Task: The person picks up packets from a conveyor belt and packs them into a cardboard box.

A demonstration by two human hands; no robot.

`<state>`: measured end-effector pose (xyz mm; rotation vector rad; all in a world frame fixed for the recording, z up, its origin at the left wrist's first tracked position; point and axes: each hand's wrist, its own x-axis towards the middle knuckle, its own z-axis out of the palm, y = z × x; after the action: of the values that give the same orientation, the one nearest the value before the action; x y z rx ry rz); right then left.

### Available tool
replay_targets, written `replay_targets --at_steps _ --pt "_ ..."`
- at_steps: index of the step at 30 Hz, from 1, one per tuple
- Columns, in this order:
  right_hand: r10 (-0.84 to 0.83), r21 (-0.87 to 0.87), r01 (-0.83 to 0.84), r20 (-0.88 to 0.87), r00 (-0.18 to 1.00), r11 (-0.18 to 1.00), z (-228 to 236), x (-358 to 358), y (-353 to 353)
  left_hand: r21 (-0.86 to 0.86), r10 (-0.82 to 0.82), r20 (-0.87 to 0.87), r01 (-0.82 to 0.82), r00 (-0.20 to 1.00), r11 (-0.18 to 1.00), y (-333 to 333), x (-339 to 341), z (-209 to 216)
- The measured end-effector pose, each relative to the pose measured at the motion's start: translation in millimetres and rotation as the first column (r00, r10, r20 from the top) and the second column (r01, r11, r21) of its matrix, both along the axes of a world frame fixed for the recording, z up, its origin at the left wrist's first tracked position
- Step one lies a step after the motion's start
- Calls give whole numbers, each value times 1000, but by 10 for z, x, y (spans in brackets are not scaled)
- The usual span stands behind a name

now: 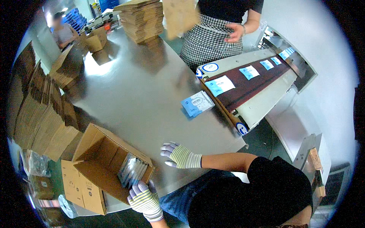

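Note:
An open cardboard box (99,150) stands tilted at the near left of the metal table, with several blue-and-white packets (133,170) upright at its right end. My left hand (146,202), in a striped glove, has its fingers bent over the near rim of this box, beside the packets. My right hand (181,155), gloved alike, is just right of the box above the table, fingers apart and holding nothing. Farther off, a small pile of blue-and-white packets (197,103) lies at the foot of a conveyor belt (243,91).
More packets (249,72) lie spaced along the belt. Folded cartons (47,117) fill the left side, and a tall carton stack (141,21) stands at the back. A co-worker in a checked apron (211,40) stands beyond the table (129,87) with a cardboard piece. Another person (62,32) is far left.

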<state>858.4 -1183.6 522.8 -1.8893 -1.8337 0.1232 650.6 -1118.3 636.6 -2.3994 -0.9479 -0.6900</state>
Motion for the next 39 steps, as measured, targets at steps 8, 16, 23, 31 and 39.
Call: replay_targets --at_steps 8,16,23,31,39 --pt "64 25 -65 14 998 998 -118 132 2 -117 16 0 -16 1000 993 -13 34 11" --pt "-166 -372 181 71 984 910 764 1528 170 -49 -10 25 11 1000 999 -45 147 66" --pt "14 -714 105 158 987 693 1215 3199 149 -31 13 29 -13 999 999 -155 241 117" --pt "-75 -933 66 42 996 353 1087 2975 14 -122 84 -26 -87 996 989 -258 270 251" --pt "114 -719 80 218 969 691 1166 1504 -1087 -34 52 -27 -52 998 998 -386 400 502"
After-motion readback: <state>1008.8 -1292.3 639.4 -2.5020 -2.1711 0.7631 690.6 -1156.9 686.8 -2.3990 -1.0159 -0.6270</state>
